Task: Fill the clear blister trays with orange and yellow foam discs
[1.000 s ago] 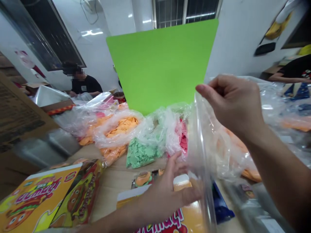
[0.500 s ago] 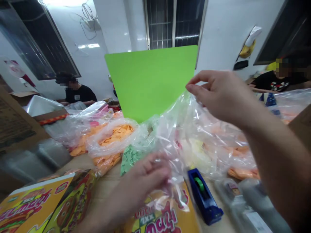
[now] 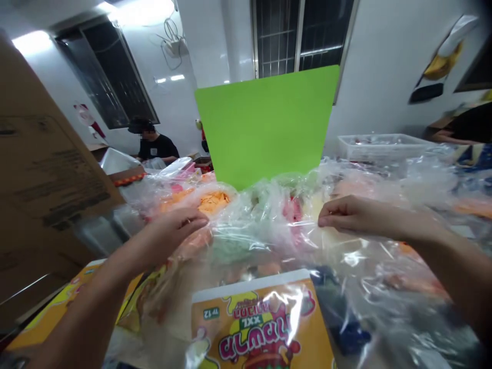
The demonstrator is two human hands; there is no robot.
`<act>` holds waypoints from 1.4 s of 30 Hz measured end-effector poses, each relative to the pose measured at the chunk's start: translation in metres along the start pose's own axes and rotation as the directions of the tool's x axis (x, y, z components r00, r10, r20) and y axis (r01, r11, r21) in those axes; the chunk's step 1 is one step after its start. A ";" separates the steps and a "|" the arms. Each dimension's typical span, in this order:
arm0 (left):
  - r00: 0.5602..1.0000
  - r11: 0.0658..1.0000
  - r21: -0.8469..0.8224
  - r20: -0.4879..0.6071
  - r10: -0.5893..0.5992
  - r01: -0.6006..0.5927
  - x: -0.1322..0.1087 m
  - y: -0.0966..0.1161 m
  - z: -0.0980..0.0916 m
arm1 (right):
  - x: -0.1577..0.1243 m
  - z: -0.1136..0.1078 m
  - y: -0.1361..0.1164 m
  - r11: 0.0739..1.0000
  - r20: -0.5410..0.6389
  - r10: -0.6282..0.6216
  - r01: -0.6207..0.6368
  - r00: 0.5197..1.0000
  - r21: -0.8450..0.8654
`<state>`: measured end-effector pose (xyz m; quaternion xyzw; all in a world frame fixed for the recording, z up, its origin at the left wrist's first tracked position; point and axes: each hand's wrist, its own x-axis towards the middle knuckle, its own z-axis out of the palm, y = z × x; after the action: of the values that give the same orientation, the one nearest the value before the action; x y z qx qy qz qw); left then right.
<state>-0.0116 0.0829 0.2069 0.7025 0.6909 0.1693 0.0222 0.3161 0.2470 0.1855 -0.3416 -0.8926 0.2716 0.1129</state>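
Observation:
A clear plastic bag (image 3: 265,238) is stretched wide between my two hands. My left hand (image 3: 186,224) pinches its upper edge on the left, and my right hand (image 3: 340,214) pinches that edge on the right, both with fingers closed. The film hangs down toward me over an orange printed box (image 3: 265,323) with pink lettering and a white top edge. Through the plastic, a blue tape dispenser (image 3: 348,330) shows blurred, right of the box.
Bags of orange pieces (image 3: 214,201) and green pieces (image 3: 238,246) lie behind the film. A green board (image 3: 269,123) stands upright beyond. A tall cardboard carton (image 3: 49,179) rises at left, above another orange box (image 3: 73,302). One person (image 3: 157,146) sits at back left; another's dark sleeve (image 3: 474,123) shows right.
My hands have moved apart and the bag has gone from bunched to spread. My right hand has come down, the left has risen leftward. The view has shifted left.

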 end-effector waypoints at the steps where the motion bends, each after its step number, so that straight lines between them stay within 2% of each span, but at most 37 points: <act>1: 0.993 1.000 0.021 -0.120 0.012 -0.009 -0.007 0.005 0.004 | 0.000 0.004 0.000 1.000 0.065 0.002 -0.001 0.998 -0.016; 2: 0.969 0.998 0.043 -0.242 0.053 -0.044 -0.015 0.012 0.009 | -0.001 0.007 0.000 1.000 0.109 0.008 -0.005 0.994 -0.027; 3: 0.919 0.991 0.065 -0.372 0.132 -0.116 -0.025 0.022 0.014 | -0.001 0.010 0.000 0.999 0.129 0.015 -0.011 0.992 -0.032; 4: 0.887 0.970 0.096 -0.390 0.245 -0.225 -0.035 0.034 0.020 | -0.002 0.012 0.000 0.999 0.123 0.024 -0.020 0.992 -0.032; 5: 0.868 0.933 0.121 -0.343 0.360 -0.339 -0.045 0.045 0.029 | -0.002 0.015 0.000 0.999 0.117 0.030 -0.027 0.993 -0.031; 6: 0.830 0.881 0.123 -0.298 0.472 -0.457 -0.053 0.056 0.039 | -0.002 0.017 0.000 0.999 0.111 0.034 -0.031 0.993 -0.032; 7: 0.780 0.807 0.129 -0.208 0.590 -0.577 -0.060 0.064 0.051 | -0.001 0.018 0.001 0.999 0.107 0.035 -0.031 0.994 -0.037; 8: 0.769 0.773 0.120 -0.086 0.633 -0.623 -0.064 0.070 0.065 | 0.000 0.020 0.002 0.999 0.106 0.031 -0.027 0.994 -0.043; 9: 0.767 0.762 0.111 0.002 0.642 -0.638 -0.067 0.073 0.081 | 0.001 0.022 0.003 0.999 0.109 0.025 -0.020 0.994 -0.050; 10: 0.790 0.784 0.093 0.089 0.607 -0.613 -0.069 0.073 0.097 | 0.001 0.023 0.004 0.998 0.108 0.018 -0.012 0.994 -0.060; 13: 0.801 0.814 0.029 0.204 0.563 -0.580 -0.070 0.062 0.141 | -0.004 0.031 0.002 0.993 0.028 0.018 -0.014 0.999 -0.119; 15: 0.805 0.818 -0.056 0.151 0.574 -0.572 -0.071 0.054 0.161 | -0.013 0.044 -0.004 0.986 -0.073 -0.032 0.019 0.997 -0.168; 16: 0.813 0.818 -0.100 0.096 0.575 -0.567 -0.072 0.051 0.169 | -0.019 0.055 -0.008 0.980 -0.084 -0.108 0.092 0.991 -0.175; 17: 0.821 0.817 -0.140 0.039 0.570 -0.560 -0.074 0.050 0.174 | -0.025 0.069 -0.011 0.967 -0.064 -0.207 0.194 0.976 -0.167; 19: 0.824 0.799 -0.205 -0.092 0.559 -0.565 -0.077 0.049 0.181 | -0.033 0.103 -0.016 0.899 0.078 -0.429 0.434 0.900 -0.064; 20: 0.821 0.790 -0.225 -0.136 0.554 -0.570 -0.080 0.050 0.182 | -0.036 0.120 -0.017 0.872 0.140 -0.482 0.489 0.865 -0.014; 22: 0.812 0.772 -0.251 -0.180 0.556 -0.584 -0.085 0.050 0.181 | -0.036 0.150 -0.014 0.870 0.155 -0.491 0.490 0.857 0.052; 24: 0.810 0.766 -0.265 -0.159 0.565 -0.586 -0.090 0.048 0.176 | -0.032 0.166 -0.008 0.904 0.103 -0.426 0.420 0.899 0.073; 27: 0.804 0.745 -0.329 -0.089 0.588 -0.581 -0.100 0.041 0.168 | -0.025 0.161 -0.001 0.940 0.032 -0.338 0.336 0.940 0.056; 29: 0.814 0.724 -0.407 -0.096 0.573 -0.557 -0.106 0.035 0.167 | -0.025 0.150 -0.005 0.937 0.029 -0.344 0.341 0.939 0.074; 31: 0.847 0.713 -0.472 -0.167 0.505 -0.518 -0.111 0.030 0.170 | -0.029 0.145 -0.014 0.901 0.079 -0.424 0.412 0.902 0.132; 34: 0.892 0.723 -0.528 -0.198 0.406 -0.446 -0.109 0.030 0.166 | -0.032 0.157 -0.030 0.816 0.169 -0.568 0.527 0.805 0.236; 35: 0.901 0.731 -0.533 -0.176 0.396 -0.426 -0.105 0.031 0.159 | -0.032 0.161 -0.034 0.810 0.174 -0.575 0.528 0.799 0.255; 36: 0.905 0.738 -0.530 -0.166 0.392 -0.417 -0.100 0.033 0.148 | -0.031 0.164 -0.037 0.817 0.161 -0.561 0.510 0.812 0.269; 38: 0.913 0.777 -0.481 -0.191 0.359 -0.406 -0.090 0.035 0.118 | -0.026 0.160 -0.041 0.850 0.106 -0.474 0.423 0.874 0.313; 40: 0.916 0.877 -0.346 -0.337 0.216 -0.334 -0.085 0.035 0.085 | -0.018 0.141 -0.044 0.853 0.031 -0.350 0.304 0.936 0.424; 41: 0.886 0.928 -0.262 -0.445 0.128 -0.265 -0.085 0.034 0.071 | -0.013 0.128 -0.045 0.824 -0.007 -0.271 0.236 0.962 0.514; 42: 0.852 0.966 -0.159 -0.515 0.096 -0.205 -0.087 0.033 0.060 | -0.009 0.114 -0.046 0.769 -0.045 -0.174 0.165 0.984 0.618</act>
<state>0.0373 0.0083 0.1407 0.6799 0.5937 0.4189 -0.0986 0.2534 0.1659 0.1173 -0.2018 -0.7820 0.5403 0.2361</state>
